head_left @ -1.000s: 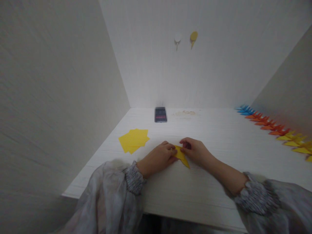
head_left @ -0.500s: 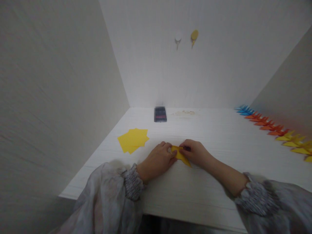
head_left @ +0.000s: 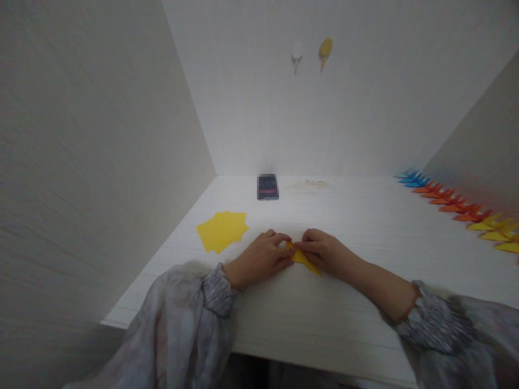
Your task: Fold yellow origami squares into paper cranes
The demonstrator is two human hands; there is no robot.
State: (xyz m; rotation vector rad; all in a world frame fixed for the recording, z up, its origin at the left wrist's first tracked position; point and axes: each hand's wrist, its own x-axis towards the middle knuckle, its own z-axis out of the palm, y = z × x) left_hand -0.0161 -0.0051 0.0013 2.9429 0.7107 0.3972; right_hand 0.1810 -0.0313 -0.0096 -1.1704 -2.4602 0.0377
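A folded piece of yellow origami paper (head_left: 303,258) lies on the white table between my hands, with one pointed end toward the table's front. My left hand (head_left: 265,255) grips its left end, fingers closed around the edge. From the other side, my right hand (head_left: 324,249) pinches its upper right part, fingertips close to those of the left. Both hands cover much of the paper, so its exact folds are hidden. To the left of my left hand is a fanned pile of flat yellow paper sheets (head_left: 222,231).
Along the right wall runs a row of folded paper cranes, blue (head_left: 412,178), orange (head_left: 454,201) and yellow (head_left: 497,229). A dark pixelated object (head_left: 267,187) stands by the back wall. Two hooks, white (head_left: 297,53) and yellow (head_left: 325,48), hang on that wall.
My right hand's fingers have moved left along the folded paper, nearer to my left fingertips, covering more of its top. The view has shifted slightly.
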